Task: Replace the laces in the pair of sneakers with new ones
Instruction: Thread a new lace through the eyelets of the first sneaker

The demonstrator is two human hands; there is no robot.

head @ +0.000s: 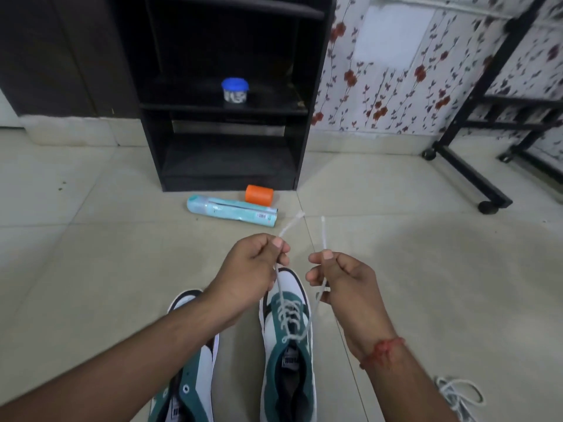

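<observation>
The right sneaker (289, 339) at 6 o'clock is laced; left hand (253, 269) and right hand (341, 278) each pinch a lace (291, 315) end. The left sneaker (189, 388), beside it, looks unlaced

Colours, placed off the black shelf unit (225, 86): tub (235, 91) on its shelf has a blue lid, greyish body. Orange roll (259, 194) and pale teal tube (231, 209) just in front of its base. Wall (396, 71) right of it: white, red flowers on dark stems. Floor (91, 239) in front: beige tile. Sneakers (288, 345), nearest the camera: green and white, black trim, white lace (291, 315). Red thread (382, 351) on the right wrist
</observation>
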